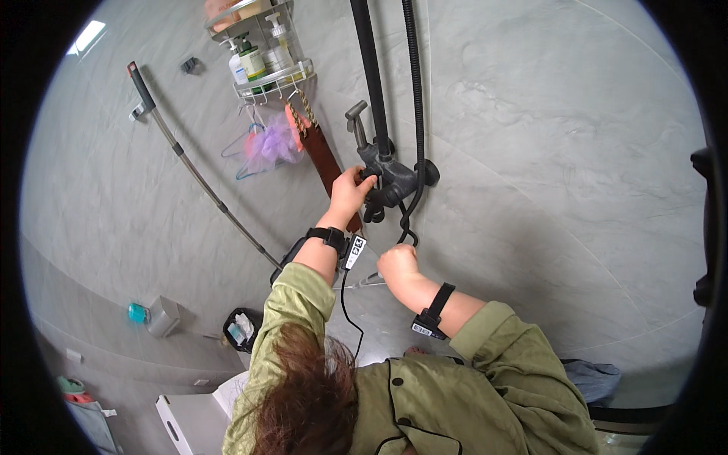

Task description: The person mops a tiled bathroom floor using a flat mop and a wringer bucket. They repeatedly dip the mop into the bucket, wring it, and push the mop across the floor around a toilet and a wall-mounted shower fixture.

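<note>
My left hand (pixel 351 190) has its thumb and fingers around a small black knob at the left side of the black shower mixer (pixel 395 173) on the wall. My right hand (pixel 399 263) is closed lower down, below the mixer, at the lower end of a twisted black hose (pixel 406 224); a pale bar-like thing shows at its left, and what lies inside the fist is hidden. A metal bidet sprayer (pixel 357 116) stands in its holder at the mixer's upper left. A black riser pipe (pixel 372 74) and a ribbed black shower hose (pixel 417 85) run upward.
Left of the mixer hang a brown strap (pixel 324 159) and a purple bath puff (pixel 273 142), under a wire shelf (pixel 276 79) with pump bottles. A long-handled pole (pixel 199 182) leans on the wall. Lower left are a lined waste bin (pixel 242 330) and a grey wall-mounted box (pixel 164 317).
</note>
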Demonstrator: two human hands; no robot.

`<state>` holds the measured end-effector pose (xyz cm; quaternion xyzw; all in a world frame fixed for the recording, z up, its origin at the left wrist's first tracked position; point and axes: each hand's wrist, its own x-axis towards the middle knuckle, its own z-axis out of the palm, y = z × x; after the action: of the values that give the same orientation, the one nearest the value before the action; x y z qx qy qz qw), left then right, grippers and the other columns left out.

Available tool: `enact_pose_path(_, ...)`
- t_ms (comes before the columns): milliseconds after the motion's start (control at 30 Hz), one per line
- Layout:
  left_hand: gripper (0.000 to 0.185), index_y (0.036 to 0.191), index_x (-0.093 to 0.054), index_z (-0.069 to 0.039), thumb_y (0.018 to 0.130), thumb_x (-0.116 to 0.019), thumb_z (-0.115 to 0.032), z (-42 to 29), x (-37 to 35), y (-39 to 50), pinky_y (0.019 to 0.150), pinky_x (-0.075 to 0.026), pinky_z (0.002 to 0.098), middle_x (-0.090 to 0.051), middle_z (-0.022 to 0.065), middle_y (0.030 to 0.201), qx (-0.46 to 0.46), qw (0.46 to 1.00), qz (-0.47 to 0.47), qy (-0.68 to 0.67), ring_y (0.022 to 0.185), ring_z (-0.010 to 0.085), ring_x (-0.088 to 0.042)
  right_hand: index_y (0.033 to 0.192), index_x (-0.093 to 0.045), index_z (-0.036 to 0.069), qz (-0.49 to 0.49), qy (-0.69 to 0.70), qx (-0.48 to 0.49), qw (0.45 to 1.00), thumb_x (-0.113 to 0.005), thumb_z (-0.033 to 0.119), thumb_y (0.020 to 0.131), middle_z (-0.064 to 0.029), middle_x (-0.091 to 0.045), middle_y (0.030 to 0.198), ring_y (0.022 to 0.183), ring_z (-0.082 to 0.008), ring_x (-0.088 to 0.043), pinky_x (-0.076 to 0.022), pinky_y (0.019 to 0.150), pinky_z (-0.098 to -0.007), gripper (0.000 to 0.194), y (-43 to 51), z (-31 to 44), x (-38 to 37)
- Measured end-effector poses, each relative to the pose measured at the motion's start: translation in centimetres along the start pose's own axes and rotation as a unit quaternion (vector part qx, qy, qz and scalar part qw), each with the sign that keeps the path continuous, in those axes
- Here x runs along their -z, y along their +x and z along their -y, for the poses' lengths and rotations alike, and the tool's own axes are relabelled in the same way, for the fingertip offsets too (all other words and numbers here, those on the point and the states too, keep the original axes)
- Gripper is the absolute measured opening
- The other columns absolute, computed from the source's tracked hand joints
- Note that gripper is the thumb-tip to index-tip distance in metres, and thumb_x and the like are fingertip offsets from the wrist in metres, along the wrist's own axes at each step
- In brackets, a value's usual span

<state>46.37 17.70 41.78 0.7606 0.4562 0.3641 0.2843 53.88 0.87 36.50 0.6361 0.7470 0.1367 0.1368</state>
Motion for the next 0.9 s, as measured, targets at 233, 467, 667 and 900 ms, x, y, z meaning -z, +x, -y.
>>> enact_pose_path(233, 0.055, 0.125, -0.047, 0.005, 0.087, -0.062, -0.031, 5.4, -2.2, -4.2, 0.078, -0.048, 0.033, -0.064, 0.014, 0.093, -0.01, 0.986, -0.123, -0.113, 0.086, 0.0229, -0.062, 0.079, -0.073, 0.018, 0.016, 0.013, -0.034, 0.999, -0.059, 0.014, 0.076, 0.0049, -0.068, 0.075, 0.069, -0.0155, -0.066, -0.0396, 0.041, -0.0376, 0.014, 0.7, -1.9, 0.3)
enact_pose_path(467, 0.058, 0.12, -0.049, -0.003, 0.067, -0.071, -0.012, 10.5, -5.5, -17.3, 0.089, -0.045, 0.0364, -0.06, 0.0133, 0.108, 0.017, 0.988, 0.036, -0.147, 0.102, 0.0271, -0.057, 0.095, -0.07, 0.013, 0.184, 0.131, -0.083, 0.971, -0.066, 0.017, 0.074, -0.0039, -0.069, 0.097, 0.091, -0.0213, -0.066, -0.0524, 0.069, -0.0333, 0.021, 1.8, -4.8, 4.9)
enact_pose_path(667, 0.044, 0.107, -0.057, -0.008, 0.066, -0.072, -0.012, 6.7, -8.2, -18.7, 0.084, -0.046, 0.04, -0.061, 0.0153, 0.1, -0.035, 0.981, -0.074, -0.175, 0.097, 0.0351, -0.057, 0.091, -0.069, 0.009, 0.17, 0.235, -0.091, 0.953, -0.068, 0.018, 0.072, -0.0084, -0.068, 0.095, 0.089, -0.0225, -0.065, -0.0521, 0.074, -0.0313, 0.022, 2.5, -1.4, 7.6)
enact_pose_path(900, 0.014, 0.08, -0.06, -0.006, 0.069, -0.069, -0.008, 8.9, -5.4, -19.4, 0.066, -0.047, 0.0368, -0.063, 0.011, 0.077, 0.07, 0.982, -0.103, -0.14, 0.074, 0.031, -0.061, 0.089, -0.059, 0.007, 0.108, 0.906, -0.187, 0.365, -0.061, 0.016, 0.077, -0.005, -0.061, 0.083, 0.078, -0.0223, -0.057, -0.046, 0.072, -0.035, 0.015, 3.7, -0.7, 5.7)
